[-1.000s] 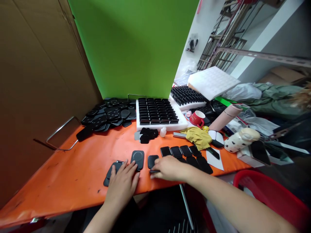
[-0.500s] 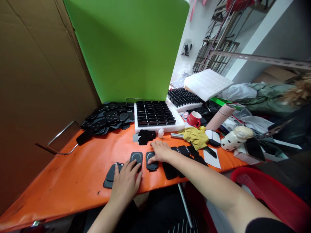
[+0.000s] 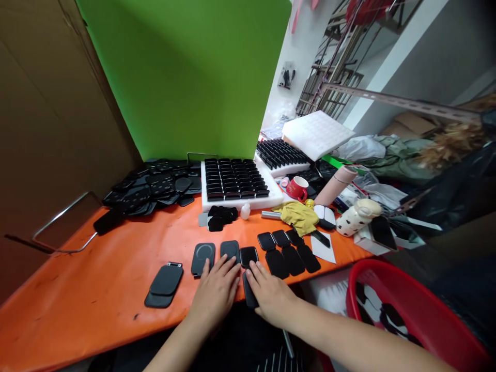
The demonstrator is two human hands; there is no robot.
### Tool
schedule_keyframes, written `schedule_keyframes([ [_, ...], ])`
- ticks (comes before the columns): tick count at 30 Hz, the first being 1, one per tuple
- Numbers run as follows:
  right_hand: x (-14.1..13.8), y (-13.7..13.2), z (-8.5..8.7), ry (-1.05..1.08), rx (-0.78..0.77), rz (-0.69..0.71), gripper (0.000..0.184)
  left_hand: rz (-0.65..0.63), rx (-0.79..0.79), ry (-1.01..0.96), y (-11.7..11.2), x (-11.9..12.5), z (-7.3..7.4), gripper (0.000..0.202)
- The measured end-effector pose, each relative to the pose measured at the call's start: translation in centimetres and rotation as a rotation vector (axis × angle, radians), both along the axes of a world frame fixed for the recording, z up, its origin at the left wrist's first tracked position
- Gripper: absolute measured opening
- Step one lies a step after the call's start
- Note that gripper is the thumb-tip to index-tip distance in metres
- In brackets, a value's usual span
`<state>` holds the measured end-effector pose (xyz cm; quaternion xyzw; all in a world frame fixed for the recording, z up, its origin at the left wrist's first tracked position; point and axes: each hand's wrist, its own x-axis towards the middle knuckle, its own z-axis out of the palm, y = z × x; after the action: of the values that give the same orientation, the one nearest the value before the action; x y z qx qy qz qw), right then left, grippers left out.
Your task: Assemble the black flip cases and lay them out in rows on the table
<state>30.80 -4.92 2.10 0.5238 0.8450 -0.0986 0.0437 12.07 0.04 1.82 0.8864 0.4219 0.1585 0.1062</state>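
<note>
My left hand (image 3: 217, 289) lies palm down, fingers stretched out, their tips on the lower part of a dark grey rounded pad (image 3: 230, 248). Just left of it rests a similar pad with a pale ring (image 3: 203, 254), like a folding wireless charger. My right hand (image 3: 271, 295) is flat with its fingers extended over a longer black panel (image 3: 249, 290), partly hidden beneath it. A glossy black square panel (image 3: 248, 255) adjoins that panel at its far end. Further left is a folded dark grey pad (image 3: 166, 283) with a small metal-edged end.
Black panels (image 3: 293, 260) lie in rows to the right. Behind stand a white foam tray (image 3: 277, 198) of upright black pieces and a black heap (image 3: 155, 188). A small white bottle (image 3: 245, 211), yellow cloth (image 3: 298, 217), red mug (image 3: 297, 188) and red basin (image 3: 411, 289) are nearby.
My left hand has shifted right from the ringed pad to its neighbour. My right hand has drawn nearer to me, onto the black panel; the square panel now shows. The view has turned slightly.
</note>
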Motion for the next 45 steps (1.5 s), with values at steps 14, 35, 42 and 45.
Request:
schedule_keyframes([
  [14, 1.9, 11.2, 5.1, 0.111, -0.146, -0.002, 0.045, 0.022, 0.015, -0.023, -0.1, -0.3, -1.2, 0.038],
  [35, 6.3, -0.6, 0.2, -0.087, 0.031, 0.050, 0.065, -0.100, -0.008, -0.057, -0.2, 2.9, -1.3, 0.040],
  [42, 6.6, 2.9, 4.2, -0.009, -0.045, 0.111, 0.035, -0.084, -0.025, -0.061, -0.2, 2.8, -1.4, 0.039],
  [45, 7.3, 7.2, 5.9, 0.025, -0.113, 0.037, 0.033, -0.083, -0.021, -0.065, -0.2, 2.7, -1.4, 0.039],
])
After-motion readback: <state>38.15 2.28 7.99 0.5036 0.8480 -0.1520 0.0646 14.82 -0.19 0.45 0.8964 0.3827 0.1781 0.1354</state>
